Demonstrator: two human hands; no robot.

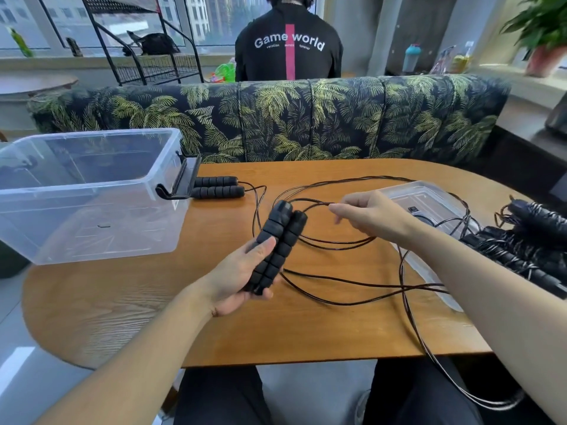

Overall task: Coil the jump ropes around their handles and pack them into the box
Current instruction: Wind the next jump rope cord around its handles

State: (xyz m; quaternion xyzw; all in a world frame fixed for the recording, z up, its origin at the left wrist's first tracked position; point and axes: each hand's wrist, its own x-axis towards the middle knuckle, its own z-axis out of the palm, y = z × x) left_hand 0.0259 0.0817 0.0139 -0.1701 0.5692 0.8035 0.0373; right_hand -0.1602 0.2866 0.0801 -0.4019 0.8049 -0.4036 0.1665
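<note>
loose cord, plenty to snag

the left hand grips the paired handles above the table's middle, fingers curled round them. the right hand pinches the cord between thumb and fingertips. slack loops over the table's near edge and crosses the lid by the right edge; winding could snag there. the box waits at the left edge.

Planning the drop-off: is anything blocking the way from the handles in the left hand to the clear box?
Nothing visible blocks it. The left hand grips the paired handles right of the clear box, whose top is open. Only bare table lies between; the loose rope trails rightward.
</note>
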